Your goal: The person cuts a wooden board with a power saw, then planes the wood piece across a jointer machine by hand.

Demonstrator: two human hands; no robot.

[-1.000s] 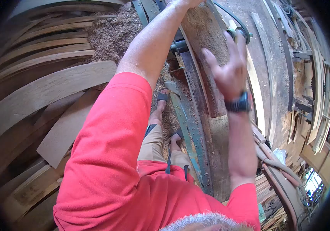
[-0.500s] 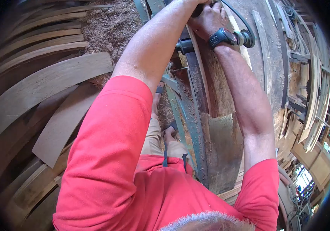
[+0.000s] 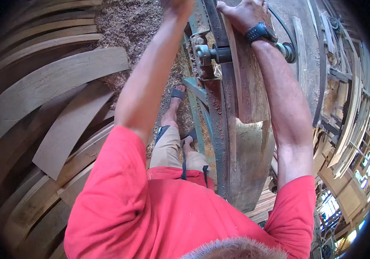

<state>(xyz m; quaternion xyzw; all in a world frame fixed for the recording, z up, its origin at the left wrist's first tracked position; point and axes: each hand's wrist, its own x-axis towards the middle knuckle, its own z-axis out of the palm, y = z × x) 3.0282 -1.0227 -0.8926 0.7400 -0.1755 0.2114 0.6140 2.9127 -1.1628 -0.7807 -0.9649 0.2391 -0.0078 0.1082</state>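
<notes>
My right hand, with a dark watch on its wrist, lies on the far end of a thick wooden board. Its thumb is stretched out to the left and the fingers are apart; the fingertips meet the top edge of the view. The board rests lengthwise on a worn flat machine bed. To the left, my left hand is raised off the board, smeared by motion and cut by the top edge, so its fingers cannot be made out.
A dark cylinder on a green metal fitting juts out beside the board, above the green machine frame. Curved planks are stacked at left, near wood shavings on the floor. Timber strips stand at right.
My left hand has come away from beside my right hand and swung left. The right hand stays on the board, its thumb now in sight. The view has shifted slightly.
</notes>
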